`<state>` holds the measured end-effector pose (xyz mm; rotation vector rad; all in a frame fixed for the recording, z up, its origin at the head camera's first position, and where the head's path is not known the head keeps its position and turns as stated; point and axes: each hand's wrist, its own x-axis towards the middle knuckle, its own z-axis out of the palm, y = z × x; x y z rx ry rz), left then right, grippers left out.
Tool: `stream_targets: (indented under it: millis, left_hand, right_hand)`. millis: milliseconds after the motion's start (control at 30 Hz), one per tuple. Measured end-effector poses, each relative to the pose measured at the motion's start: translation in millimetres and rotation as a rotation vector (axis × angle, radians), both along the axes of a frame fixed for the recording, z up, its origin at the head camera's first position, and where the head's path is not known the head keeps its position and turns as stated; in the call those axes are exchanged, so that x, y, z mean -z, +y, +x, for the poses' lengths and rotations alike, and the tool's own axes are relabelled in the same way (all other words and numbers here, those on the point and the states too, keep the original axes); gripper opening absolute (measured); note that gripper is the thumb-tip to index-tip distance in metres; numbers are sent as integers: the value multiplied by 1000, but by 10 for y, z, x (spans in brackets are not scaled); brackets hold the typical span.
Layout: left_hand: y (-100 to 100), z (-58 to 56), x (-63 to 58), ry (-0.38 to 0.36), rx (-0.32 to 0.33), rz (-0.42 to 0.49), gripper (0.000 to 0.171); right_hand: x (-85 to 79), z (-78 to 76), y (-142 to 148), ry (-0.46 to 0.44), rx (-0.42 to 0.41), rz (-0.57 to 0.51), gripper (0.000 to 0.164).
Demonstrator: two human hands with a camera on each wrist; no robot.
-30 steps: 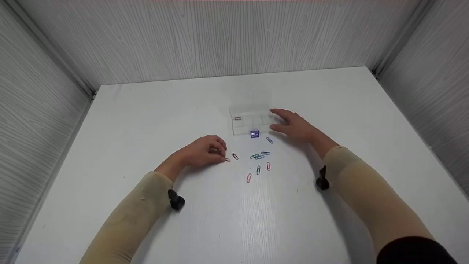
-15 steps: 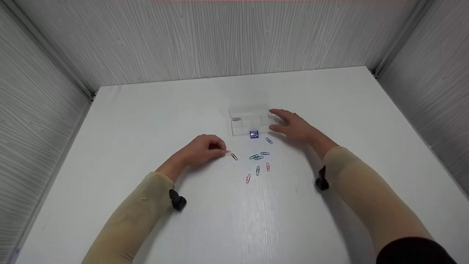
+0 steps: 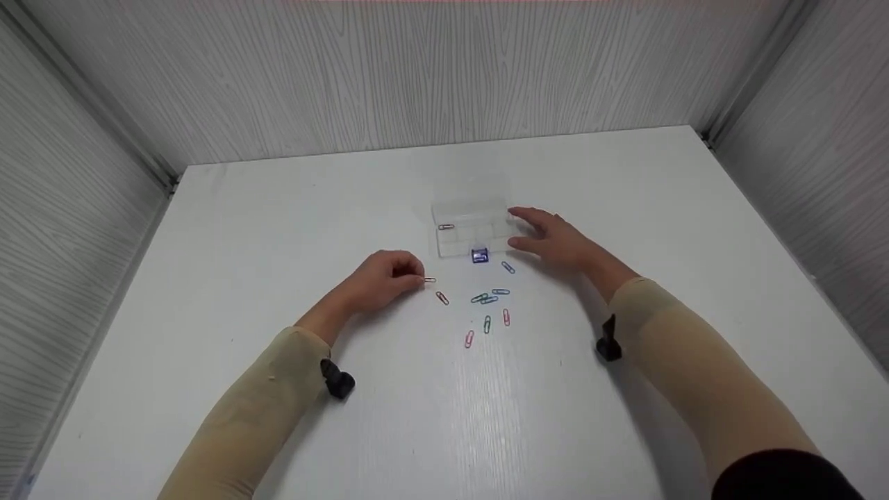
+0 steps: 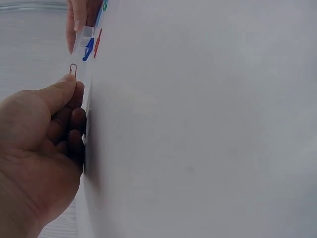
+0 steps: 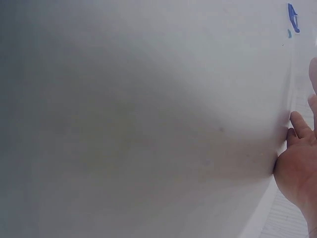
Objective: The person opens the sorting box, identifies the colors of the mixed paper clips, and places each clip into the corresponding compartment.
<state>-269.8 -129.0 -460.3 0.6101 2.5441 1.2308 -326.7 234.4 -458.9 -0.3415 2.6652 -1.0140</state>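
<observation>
1. Left hand (image 3: 383,281) has shifted forward over the past second, nearer the clear box (image 3: 448,248).
2. Paper clip (image 3: 430,280) pinched in its fingertips travels forward with it.
3. Same clip, earlier just beside the loose red clip (image 3: 442,298), now lies beyond it; gap wider.

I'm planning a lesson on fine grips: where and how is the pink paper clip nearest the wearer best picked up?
I'd pinch the pink paper clip across its long sides near the middle, coming from above on the wearer's side. It lies flat on the table, its length pointing roughly away from the wearer, with both long sides free.
</observation>
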Motion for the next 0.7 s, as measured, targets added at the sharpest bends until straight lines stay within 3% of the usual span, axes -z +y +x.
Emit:
stream_targets:
  millis: [200, 400, 700]
  left_hand:
    - [59, -79, -53, 42, -67, 62, 9]
    - [144, -234, -156, 93, -112, 133, 23]
    - [264, -479, -230, 173, -163, 146, 21]
  right_hand:
    - [0, 9, 21, 2, 2, 3, 73]
    - [7, 17, 31, 4, 10, 4, 73]
    - [33, 37, 2, 9, 16, 15, 71]
